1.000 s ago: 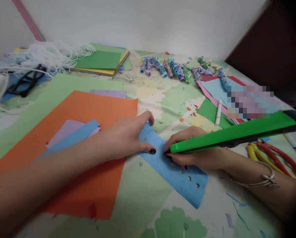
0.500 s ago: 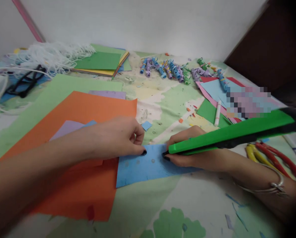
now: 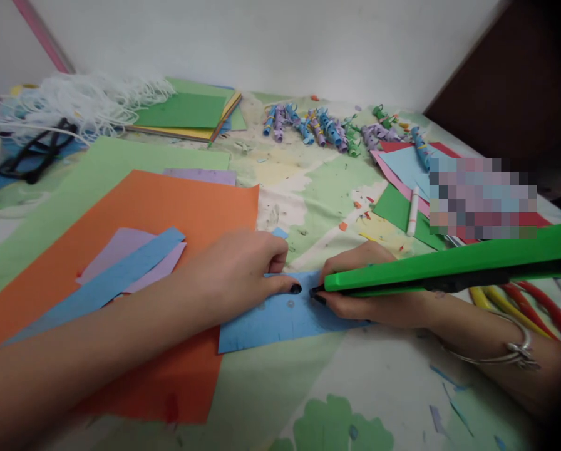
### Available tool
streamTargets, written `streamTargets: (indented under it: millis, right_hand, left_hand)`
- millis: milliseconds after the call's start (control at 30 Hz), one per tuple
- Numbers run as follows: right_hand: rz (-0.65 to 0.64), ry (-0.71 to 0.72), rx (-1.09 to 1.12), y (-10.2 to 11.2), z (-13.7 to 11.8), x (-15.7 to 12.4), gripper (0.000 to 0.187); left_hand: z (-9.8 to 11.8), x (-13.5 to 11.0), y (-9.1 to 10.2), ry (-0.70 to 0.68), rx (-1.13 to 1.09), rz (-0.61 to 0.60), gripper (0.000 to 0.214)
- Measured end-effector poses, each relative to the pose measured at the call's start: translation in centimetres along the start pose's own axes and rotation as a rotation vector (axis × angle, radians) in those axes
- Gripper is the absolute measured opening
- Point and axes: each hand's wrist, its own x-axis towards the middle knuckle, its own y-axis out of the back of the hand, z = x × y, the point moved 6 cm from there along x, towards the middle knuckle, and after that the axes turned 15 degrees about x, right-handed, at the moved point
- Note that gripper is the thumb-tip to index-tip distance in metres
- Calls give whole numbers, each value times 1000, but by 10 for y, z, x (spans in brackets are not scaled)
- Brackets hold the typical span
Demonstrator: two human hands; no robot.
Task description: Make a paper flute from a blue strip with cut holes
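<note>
A blue paper strip (image 3: 262,329) with small greyish round spots lies flat on the cloth, its left end meeting the orange sheet (image 3: 191,200). My left hand (image 3: 257,269) has its fingers curled, with the thumb pressing on the strip's upper part. In my right hand (image 3: 360,282) is a long green tool with black parts (image 3: 449,263), gripped near its narrow end. Its kind is not clear to me. That narrow end is close to the blue strip, right of my left thumb; contact is hidden by my fingers.
Purple paper (image 3: 116,247) and a narrow blue strip (image 3: 97,288) lie on the orange sheet. Behind are white cords (image 3: 92,100), a green paper stack (image 3: 181,109) and several curled paper rolls (image 3: 327,128). Red-handled pliers (image 3: 538,307) and a white marker (image 3: 412,213) are at right.
My left hand has slid right along the blue strip, nearer my right hand. The green tool has tilted flatter, its far end lower and further right. The blue strip stays nearly in place.
</note>
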Motion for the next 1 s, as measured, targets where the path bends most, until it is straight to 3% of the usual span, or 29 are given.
streamTargets:
  millis: [333, 567, 1000]
  right_hand:
    - [-16, -32, -16, 1, 3, -1, 16]
    - [-41, -80, 136, 4, 3, 1, 17]
    - [-94, 8, 62, 0, 3, -2, 15]
  left_hand:
    - [0, 1, 0, -14, -19, 3, 31]
    - [1, 2, 0, -26, -29, 9, 32]
    - [2, 3, 2, -46, -41, 26, 32]
